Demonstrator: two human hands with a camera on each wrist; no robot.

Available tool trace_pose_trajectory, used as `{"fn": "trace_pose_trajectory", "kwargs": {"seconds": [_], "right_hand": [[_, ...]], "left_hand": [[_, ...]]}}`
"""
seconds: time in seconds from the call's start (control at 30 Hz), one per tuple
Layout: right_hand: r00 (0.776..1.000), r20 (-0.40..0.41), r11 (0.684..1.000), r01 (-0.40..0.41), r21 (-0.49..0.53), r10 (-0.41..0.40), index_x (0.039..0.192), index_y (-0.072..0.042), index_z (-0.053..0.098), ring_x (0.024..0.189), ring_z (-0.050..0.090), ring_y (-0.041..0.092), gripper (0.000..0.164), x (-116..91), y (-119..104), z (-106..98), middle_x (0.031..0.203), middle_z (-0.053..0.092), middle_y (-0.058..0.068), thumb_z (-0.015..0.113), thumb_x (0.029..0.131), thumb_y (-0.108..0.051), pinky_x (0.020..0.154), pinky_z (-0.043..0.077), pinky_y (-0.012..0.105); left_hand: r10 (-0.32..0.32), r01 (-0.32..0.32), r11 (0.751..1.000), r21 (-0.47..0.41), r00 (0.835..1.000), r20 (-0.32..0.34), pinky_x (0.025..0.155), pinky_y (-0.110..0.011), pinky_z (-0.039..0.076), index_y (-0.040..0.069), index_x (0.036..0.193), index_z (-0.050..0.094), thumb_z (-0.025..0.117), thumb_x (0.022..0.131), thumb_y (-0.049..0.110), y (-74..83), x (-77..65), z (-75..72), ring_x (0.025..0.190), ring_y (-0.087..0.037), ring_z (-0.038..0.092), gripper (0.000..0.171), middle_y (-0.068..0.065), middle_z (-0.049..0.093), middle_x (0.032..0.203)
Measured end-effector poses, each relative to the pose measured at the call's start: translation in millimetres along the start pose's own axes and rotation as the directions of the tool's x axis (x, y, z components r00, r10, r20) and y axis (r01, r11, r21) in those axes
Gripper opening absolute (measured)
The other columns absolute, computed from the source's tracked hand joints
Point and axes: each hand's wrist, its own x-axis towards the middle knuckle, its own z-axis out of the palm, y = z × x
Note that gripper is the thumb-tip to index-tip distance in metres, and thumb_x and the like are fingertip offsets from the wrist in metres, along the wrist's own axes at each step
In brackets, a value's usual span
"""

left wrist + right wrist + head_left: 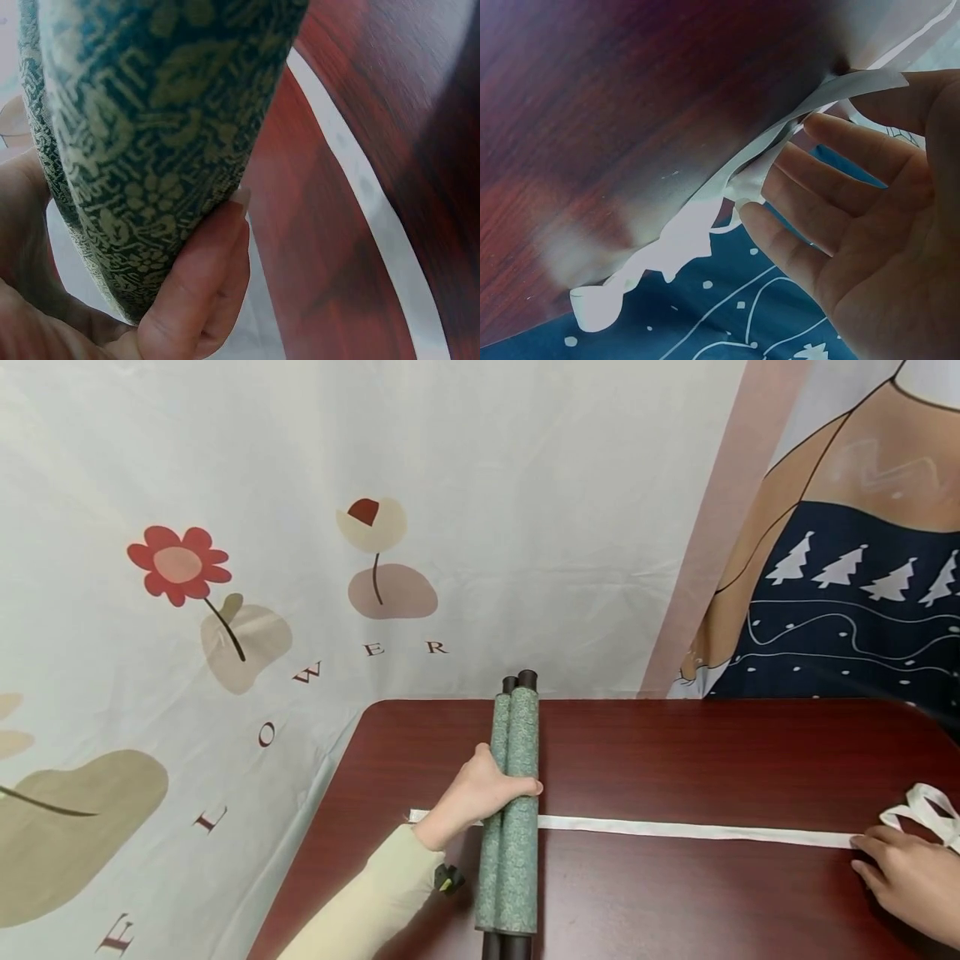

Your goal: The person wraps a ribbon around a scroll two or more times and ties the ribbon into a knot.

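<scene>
A rolled scroll (519, 860), made of two side-by-side rolls in green patterned brocade with dark rod ends, extends away from me and overlaps a white ribbon (675, 829) in the head view. My left hand (483, 793) grips the scroll around its middle, thumb across to the right side, fingers at the left. In the left wrist view the brocade (150, 172) sits between thumb and fingers. Far to the right, my right hand (911, 877) touches the ribbon with its fingertips. The right wrist view shows those fingers (802, 202) extended and slightly bent beside the ribbon (757, 146).
Loose loops of the ribbon (926, 806) bunch beyond the right hand, hanging over the table edge in the right wrist view. The dark red table (675, 760) meets a printed curtain (525, 527) at the back. The ribbon's short end (417, 816) shows left of the scroll.
</scene>
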Motion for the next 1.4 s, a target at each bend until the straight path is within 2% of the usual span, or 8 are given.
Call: {"fn": "trace_pose_trajectory", "kwargs": {"seconds": [0.27,0.47,0.6,0.7,0.9,1.1,1.23,1.4], "right_hand": [[0.999,-0.043,1.000,0.011,0.023,-0.010,0.076,0.008,0.063,0.065,0.056,0.042,0.029,2,-3,-3,0.075,0.056,0.023,0.076,0.053,-0.004,0.054,0.046,0.057],[0.993,-0.114,0.997,0.037,0.062,-0.030,0.074,0.007,0.063,0.063,0.056,0.041,0.029,0,-1,-3,0.074,0.057,0.022,0.075,0.050,-0.004,0.051,0.045,0.056],[0.991,-0.129,0.996,0.046,0.075,-0.036,0.074,0.006,0.063,0.063,0.056,0.042,0.029,0,-1,-2,0.074,0.057,0.022,0.075,0.049,-0.004,0.051,0.045,0.057],[0.993,-0.112,0.996,0.048,0.072,-0.040,0.074,0.006,0.064,0.063,0.056,0.042,0.029,1,0,-2,0.074,0.057,0.022,0.075,0.050,-0.004,0.051,0.045,0.057],[0.991,-0.126,0.996,0.046,0.082,-0.036,0.074,0.006,0.064,0.063,0.056,0.041,0.029,-1,-1,0,0.073,0.058,0.021,0.075,0.049,-0.004,0.051,0.045,0.056],[0.995,-0.097,0.998,0.021,0.066,-0.014,0.074,0.007,0.063,0.064,0.056,0.041,0.028,0,-1,0,0.073,0.057,0.021,0.076,0.051,-0.002,0.054,0.045,0.056],[0.993,-0.112,0.997,0.039,0.071,-0.031,0.074,0.007,0.063,0.063,0.056,0.041,0.029,0,-1,-1,0.073,0.057,0.021,0.075,0.050,-0.003,0.053,0.045,0.056],[0.988,-0.142,0.993,0.078,0.092,-0.064,0.073,0.007,0.062,0.061,0.056,0.040,0.029,0,0,0,0.072,0.057,0.020,0.074,0.048,-0.003,0.050,0.045,0.056]], "left_hand": [[-0.009,0.011,0.997,-0.080,1.000,0.027,0.091,-0.043,0.045,-0.006,0.147,0.010,0.076,0.060,0.055,17.9,-1.0,27.4,0.119,-0.029,0.043,0.125,-0.026,0.034,0.143],[0.005,0.001,0.992,-0.125,0.999,0.047,0.085,-0.039,0.048,-0.005,0.147,0.013,0.078,0.057,0.055,31.9,-2.4,51.1,0.111,-0.026,0.048,0.126,-0.025,0.041,0.138],[-0.002,0.009,0.991,-0.136,0.999,0.052,0.074,-0.035,0.051,-0.006,0.145,0.016,0.079,0.055,0.055,36.6,-1.8,68.8,0.099,-0.022,0.053,0.126,-0.021,0.049,0.128],[-0.009,0.012,0.995,-0.101,1.000,0.030,0.069,-0.034,0.050,-0.008,0.142,0.021,0.078,0.053,0.055,38.6,-0.7,81.0,0.091,-0.022,0.055,0.123,-0.019,0.055,0.117],[-0.005,0.005,1.000,0.011,1.000,0.002,0.069,-0.037,0.049,-0.006,0.136,0.029,0.078,0.055,0.056,43.4,2.1,99.9,0.084,-0.025,0.057,0.113,-0.013,0.061,0.101],[0.021,-0.019,0.997,0.078,0.999,-0.036,0.060,-0.037,0.048,0.000,0.120,0.039,0.078,0.056,0.053,47.1,6.7,110.6,0.073,-0.026,0.056,0.092,-0.008,0.059,0.088],[0.022,-0.017,0.993,0.117,0.999,-0.042,0.062,-0.038,0.049,0.001,0.121,0.037,0.077,0.056,0.053,49.2,9.2,116.2,0.076,-0.028,0.056,0.092,-0.011,0.057,0.094],[-0.001,0.006,0.985,0.172,1.000,-0.027,0.069,-0.041,0.050,-0.002,0.136,0.028,0.076,0.057,0.054,52.2,11.3,123.3,0.089,-0.034,0.056,0.108,-0.019,0.055,0.110]]}}
